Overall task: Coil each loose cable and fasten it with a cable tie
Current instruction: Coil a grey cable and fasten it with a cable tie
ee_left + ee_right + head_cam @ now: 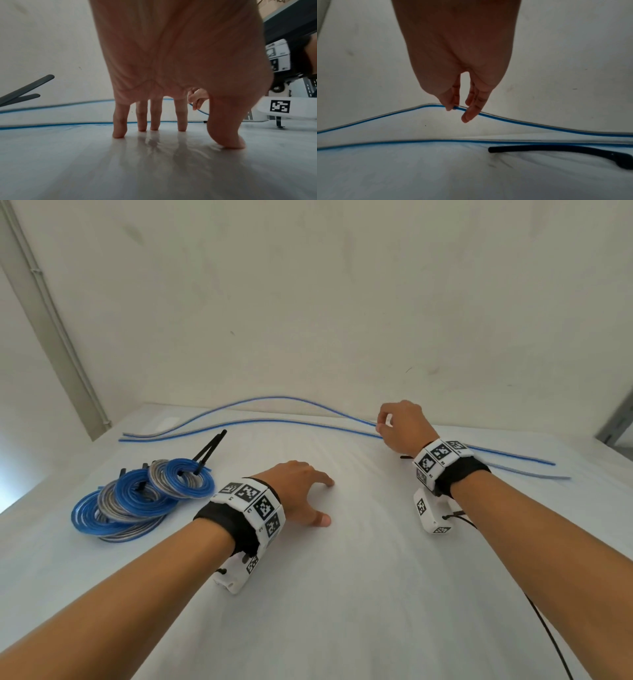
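Two long loose blue-and-grey cables lie across the far side of the white table (342, 577). My right hand (394, 422) pinches the farther cable (281, 397) between thumb and fingers and lifts it into a hump (436, 105). The nearer loose cable (239, 422) stays flat (419, 141). My left hand (305, 494) rests on the table with straight, spread fingertips (118, 134), holding nothing. A black cable tie (556, 148) lies just under my right wrist. At the left sit several coiled, tied blue and grey cables (137, 501).
Spare black cable ties (210, 448) stick out beside the coils. A white wall (308, 302) rises right behind the table's far edge. A thin black cord (548, 635) trails from my right wrist camera toward the near right.
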